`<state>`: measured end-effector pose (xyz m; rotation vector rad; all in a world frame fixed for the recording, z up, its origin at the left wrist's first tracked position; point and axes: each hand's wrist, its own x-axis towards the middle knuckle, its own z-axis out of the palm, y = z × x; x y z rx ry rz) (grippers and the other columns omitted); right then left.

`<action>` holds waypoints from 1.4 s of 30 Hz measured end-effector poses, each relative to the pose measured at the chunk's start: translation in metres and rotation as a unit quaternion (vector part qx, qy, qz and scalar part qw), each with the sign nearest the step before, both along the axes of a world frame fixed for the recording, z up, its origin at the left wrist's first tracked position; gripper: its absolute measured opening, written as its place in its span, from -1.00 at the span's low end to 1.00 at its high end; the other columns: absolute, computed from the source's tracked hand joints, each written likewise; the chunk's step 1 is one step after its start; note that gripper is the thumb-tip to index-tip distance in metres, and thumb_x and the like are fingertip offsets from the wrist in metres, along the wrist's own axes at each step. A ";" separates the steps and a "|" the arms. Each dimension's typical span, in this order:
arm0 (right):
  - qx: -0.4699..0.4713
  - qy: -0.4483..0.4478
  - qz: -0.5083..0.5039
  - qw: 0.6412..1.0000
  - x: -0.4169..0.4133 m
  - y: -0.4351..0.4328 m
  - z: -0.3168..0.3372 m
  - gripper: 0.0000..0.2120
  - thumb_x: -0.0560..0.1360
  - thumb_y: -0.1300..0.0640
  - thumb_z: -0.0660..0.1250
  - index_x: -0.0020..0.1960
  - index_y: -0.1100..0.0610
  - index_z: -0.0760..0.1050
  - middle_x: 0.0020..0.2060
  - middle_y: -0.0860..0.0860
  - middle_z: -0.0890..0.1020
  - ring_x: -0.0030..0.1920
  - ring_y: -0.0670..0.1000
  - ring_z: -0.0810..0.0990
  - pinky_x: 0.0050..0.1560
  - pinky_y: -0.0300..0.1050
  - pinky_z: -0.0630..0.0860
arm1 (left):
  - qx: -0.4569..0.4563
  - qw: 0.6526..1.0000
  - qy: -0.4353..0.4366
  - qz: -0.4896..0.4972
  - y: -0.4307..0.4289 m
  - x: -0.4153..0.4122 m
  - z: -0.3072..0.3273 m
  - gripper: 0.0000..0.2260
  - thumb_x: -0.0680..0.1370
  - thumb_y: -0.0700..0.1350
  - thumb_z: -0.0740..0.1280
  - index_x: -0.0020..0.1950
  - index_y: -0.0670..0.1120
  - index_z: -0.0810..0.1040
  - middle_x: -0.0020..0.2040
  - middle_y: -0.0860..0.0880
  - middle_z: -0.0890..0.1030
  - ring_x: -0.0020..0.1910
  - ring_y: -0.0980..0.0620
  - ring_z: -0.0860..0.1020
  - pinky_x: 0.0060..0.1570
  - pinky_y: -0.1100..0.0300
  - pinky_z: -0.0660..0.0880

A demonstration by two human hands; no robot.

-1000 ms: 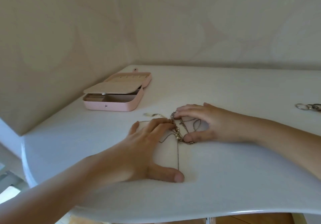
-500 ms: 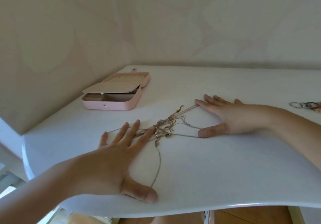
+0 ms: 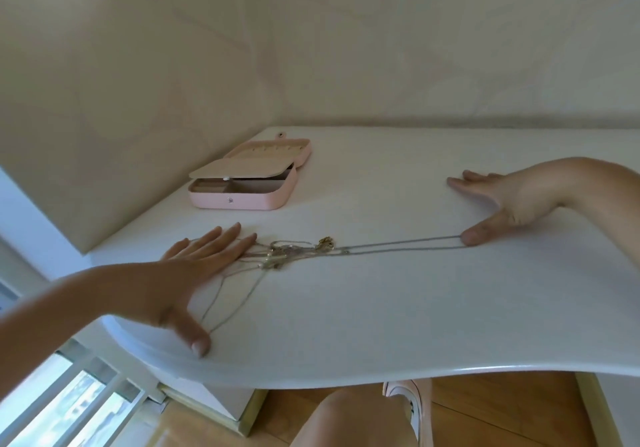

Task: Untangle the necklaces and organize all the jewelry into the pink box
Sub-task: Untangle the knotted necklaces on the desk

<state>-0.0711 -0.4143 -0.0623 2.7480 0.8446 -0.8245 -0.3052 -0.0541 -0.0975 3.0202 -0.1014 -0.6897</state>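
Observation:
A knot of thin gold and silver necklaces (image 3: 294, 250) lies on the white table (image 3: 381, 308), its chains stretched out in three directions. My left hand (image 3: 194, 273) lies flat with spread fingers beside the knot; its thumb pins a chain loop near the front edge. My right hand (image 3: 505, 200) is flat far to the right, its thumb pressing the end of a long taut chain. The pink box (image 3: 242, 198) stands open at the back left, with an inner flap half raised over its compartments.
Beige walls meet in a corner behind the box. The table's front edge curves close under my left thumb. Below it I see a wooden floor, my knee (image 3: 339, 419) and a shoe.
Both hands have slid apart, the right far to the right and the left thumb toward the front edge. The bunched necklaces have been drawn out into long strands.

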 end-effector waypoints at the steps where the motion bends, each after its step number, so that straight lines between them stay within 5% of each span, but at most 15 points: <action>1: 0.001 -0.007 -0.018 1.000 0.004 -0.005 0.001 0.37 -0.11 -0.64 0.13 0.51 -0.12 -0.34 0.51 -0.13 -0.25 0.53 -0.02 -0.13 0.51 -0.05 -0.10 | -0.001 1.000 0.000 0.000 0.001 0.002 0.000 0.26 -0.16 0.69 0.09 0.35 0.34 -0.51 0.40 0.29 -0.49 0.43 0.15 -0.46 0.41 0.01 -0.30; 6: 0.040 -0.038 -0.119 0.991 0.031 -0.038 0.010 0.54 -0.34 -0.64 0.27 0.53 -0.15 -0.15 0.54 -0.05 -0.02 0.53 0.02 0.04 0.49 -0.03 0.05 | 0.000 1.000 0.004 -0.002 -0.002 0.009 0.005 0.23 -0.13 0.70 0.06 0.34 0.32 -0.51 0.43 0.20 -0.47 0.44 0.12 -0.44 0.42 0.00 -0.33; 9: 0.113 -0.052 -0.159 0.979 0.046 -0.046 0.006 0.47 -0.33 -0.54 0.40 0.52 -0.18 0.01 0.53 -0.04 0.10 0.49 0.07 0.16 0.42 0.01 0.24 | -0.007 1.000 0.007 -0.002 -0.007 0.013 0.007 0.20 -0.10 0.70 0.07 0.32 0.32 -0.52 0.42 0.18 -0.48 0.43 0.13 -0.45 0.42 0.02 -0.34; 12: 0.146 -0.123 -0.136 0.972 0.039 -0.034 0.005 0.10 0.06 -0.21 0.61 0.49 -0.11 0.18 0.50 0.00 0.19 0.45 0.09 0.23 0.32 -0.10 0.26 | -0.022 1.000 -0.020 0.010 -0.016 0.019 0.005 0.18 -0.08 0.69 0.07 0.32 0.31 -0.51 0.43 0.15 -0.46 0.43 0.09 -0.44 0.42 -0.01 -0.35; 14: 0.215 -0.198 -0.068 0.954 0.027 -0.020 0.000 -0.32 0.36 0.15 0.52 0.42 0.04 0.35 0.44 0.07 0.34 0.38 0.07 0.35 0.17 -0.28 0.23 | -0.075 0.995 -0.068 0.025 -0.026 0.022 0.001 0.12 -0.02 0.68 0.07 0.36 0.34 -0.41 0.46 0.18 -0.39 0.45 0.13 -0.41 0.41 0.06 -0.37; 16: 0.361 -0.239 0.006 0.901 0.005 0.004 -0.012 -0.61 0.46 0.34 0.37 0.26 0.15 0.52 0.25 0.12 0.55 0.18 0.01 0.53 -0.03 -0.44 0.28 | -0.150 0.976 -0.150 0.054 -0.041 0.029 -0.004 -0.02 0.11 0.65 0.06 0.42 0.35 -0.19 0.48 0.29 -0.20 0.45 0.32 -0.28 0.41 0.24 -0.36; 18: 0.457 -0.171 0.073 0.870 -0.030 0.035 -0.025 -0.70 0.50 0.40 0.27 0.19 0.20 0.57 0.12 0.05 0.63 0.02 -0.16 0.57 -0.04 -0.59 0.32 | -0.203 0.941 -0.257 0.089 -0.057 0.037 -0.011 -0.35 0.30 0.51 0.09 0.36 0.36 0.15 0.43 0.38 0.13 0.40 0.46 0.06 0.41 0.42 -0.08; 20: 0.446 -0.097 0.151 0.877 -0.057 0.060 -0.040 -0.65 0.57 0.30 0.23 0.33 0.13 0.47 0.20 -0.16 0.50 0.15 -0.33 0.42 0.13 -0.62 0.23 | -0.192 0.913 -0.342 0.111 -0.071 0.043 -0.018 -0.63 0.51 0.22 0.17 0.31 0.24 0.42 0.26 0.31 0.44 0.24 0.29 0.43 0.18 0.53 0.25; 22: 0.381 -0.068 0.228 0.894 -0.069 0.069 -0.053 -0.59 0.63 0.12 0.14 0.47 0.00 0.26 0.34 -0.30 0.26 0.34 -0.38 0.18 0.32 -0.54 0.05 | -0.170 0.914 -0.358 0.082 -0.079 0.043 -0.024 -0.68 0.61 0.01 0.17 0.35 0.03 0.46 0.21 0.14 0.53 0.18 0.19 0.47 0.05 0.66 0.19; 25: 0.341 -0.060 0.256 0.903 -0.069 0.066 -0.056 -0.57 0.64 0.00 0.02 0.50 -0.07 0.16 0.48 -0.29 0.07 0.45 -0.36 -0.04 0.44 -0.39 -0.10 | -0.130 0.954 -0.270 0.001 -0.081 0.041 -0.025 -0.58 0.62 0.16 -0.01 0.49 0.20 0.17 0.49 0.19 0.19 0.46 0.27 0.09 0.40 0.40 -0.09; 29: 0.321 -0.011 0.274 0.907 -0.078 0.065 -0.049 -0.72 0.63 -0.06 0.04 0.32 -0.21 0.28 0.50 -0.25 0.04 0.47 -0.29 -0.12 0.47 -0.25 -0.16 | -0.034 0.991 -0.127 -0.020 -0.075 0.037 -0.021 -0.42 0.40 0.47 -0.15 0.38 0.46 -0.28 0.47 0.30 -0.33 0.44 0.21 -0.39 0.40 0.03 -0.39; 35: 0.298 0.056 0.282 0.910 -0.081 0.048 -0.042 -0.85 0.57 -0.17 0.12 0.12 -0.21 0.30 0.51 -0.29 -0.02 0.45 -0.36 -0.20 0.44 -0.24 -0.29 | -0.076 0.985 -0.150 0.037 -0.077 0.033 -0.019 -0.38 0.27 0.54 -0.40 0.34 0.51 -0.28 0.46 0.34 -0.30 0.44 0.26 -0.37 0.43 0.00 -0.38; 38: 0.294 0.072 0.284 0.910 -0.084 0.040 -0.042 -0.86 0.56 -0.19 0.11 0.10 -0.23 0.29 0.48 -0.36 0.01 0.42 -0.40 -0.23 0.45 -0.18 -0.33 | -0.057 0.976 -0.196 0.070 -0.071 0.031 -0.020 -0.56 0.60 0.23 -0.16 0.38 0.41 -0.35 0.50 0.16 -0.26 0.52 -0.01 -0.27 0.44 -0.24 -0.18; 40: 0.287 0.078 0.285 0.911 -0.087 0.032 -0.041 -0.84 0.57 -0.18 0.09 0.12 -0.21 0.28 0.46 -0.39 0.06 0.40 -0.44 -0.23 0.45 -0.16 -0.35 | 0.031 0.975 -0.192 0.104 -0.067 0.030 -0.023 -0.35 0.65 -0.07 -0.02 0.36 0.26 -0.53 0.49 -0.05 -0.38 0.50 -0.21 -0.28 0.38 -0.36 -0.03; 42: 0.283 0.084 0.282 0.913 -0.088 0.023 -0.039 -0.84 0.58 -0.15 0.10 0.13 -0.17 0.29 0.43 -0.45 0.08 0.40 -0.46 -0.19 0.46 -0.16 -0.33 | 0.099 0.967 -0.146 0.184 -0.065 0.030 -0.022 -0.40 0.64 -0.03 -0.05 0.37 0.25 -0.51 0.48 -0.09 -0.44 0.50 -0.21 -0.30 0.37 -0.35 0.00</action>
